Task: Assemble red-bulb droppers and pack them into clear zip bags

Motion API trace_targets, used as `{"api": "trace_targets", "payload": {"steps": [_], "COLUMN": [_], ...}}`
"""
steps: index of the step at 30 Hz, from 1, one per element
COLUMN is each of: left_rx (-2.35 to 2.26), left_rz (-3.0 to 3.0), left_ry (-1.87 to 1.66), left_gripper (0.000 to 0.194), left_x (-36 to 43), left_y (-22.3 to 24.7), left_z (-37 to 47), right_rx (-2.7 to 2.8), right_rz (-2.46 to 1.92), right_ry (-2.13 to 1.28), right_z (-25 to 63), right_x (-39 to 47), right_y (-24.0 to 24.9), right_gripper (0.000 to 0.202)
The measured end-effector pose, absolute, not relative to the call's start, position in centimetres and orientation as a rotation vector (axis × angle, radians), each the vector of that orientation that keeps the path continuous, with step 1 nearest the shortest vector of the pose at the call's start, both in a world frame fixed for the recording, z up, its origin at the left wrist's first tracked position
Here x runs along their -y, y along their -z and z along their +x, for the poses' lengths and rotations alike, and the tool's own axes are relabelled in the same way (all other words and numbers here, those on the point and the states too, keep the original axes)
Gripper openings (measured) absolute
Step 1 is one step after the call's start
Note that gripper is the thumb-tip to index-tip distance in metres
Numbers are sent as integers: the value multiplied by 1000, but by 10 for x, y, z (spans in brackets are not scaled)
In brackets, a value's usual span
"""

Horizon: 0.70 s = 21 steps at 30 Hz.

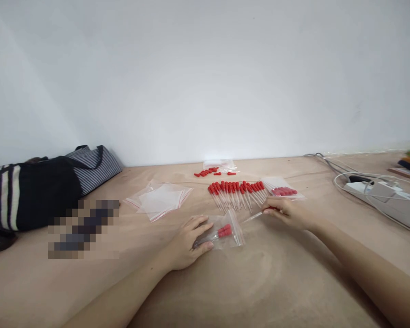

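My left hand (pixel 188 243) lies on the closed end of a clear zip bag (pixel 238 236), its fingers and thumb gripping it on either side. Inside that bag are droppers with red bulbs (pixel 224 230); their count is hard to make out. Between the fingertips of my right hand (pixel 287 213) is a glass dropper (pixel 253 217), its clear tip pointing left towards the bag's mouth and its bulb mostly covered. Just beyond my hands a row of several red-bulbed droppers (pixel 237 191) fans out on the table.
A filled bag of droppers (pixel 284 191) lies right of the row. Flat clear bags (pixel 160 200) are stacked left. Loose red bulbs (pixel 207 172) sit near the wall. Cloth bags (pixel 44 191) stand far left; a power strip with cables (pixel 379 196) is at right.
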<state>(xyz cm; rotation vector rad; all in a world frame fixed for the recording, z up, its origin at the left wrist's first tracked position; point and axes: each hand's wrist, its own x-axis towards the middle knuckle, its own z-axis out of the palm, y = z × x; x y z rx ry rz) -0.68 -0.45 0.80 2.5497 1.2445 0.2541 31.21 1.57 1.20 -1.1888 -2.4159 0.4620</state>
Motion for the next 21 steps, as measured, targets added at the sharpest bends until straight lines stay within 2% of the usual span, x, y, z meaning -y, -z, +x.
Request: {"api": "trace_targets", "payload": {"steps": [8, 11, 15, 21], "left_rx": [-1231, -1239, -1218, -1208], "left_rz": [2546, 2559, 2579, 2597], "left_ry": [-280, -278, -314, -320], "left_gripper": [45, 46, 45, 45], "left_x": [3, 4, 4, 4], "left_y": [-4, -4, -4, -4], "left_z": [-8, -8, -8, -7], "right_rx": [2476, 2500, 2501, 2239], "right_rz": [-1053, -969, -868, -982], "right_ry": [-458, -535, -614, -676], "right_z": [296, 281, 263, 240], "right_x": [-9, 0, 10, 11], "right_y": [-11, -10, -6, 5], "right_gripper": [24, 19, 21, 12]}}
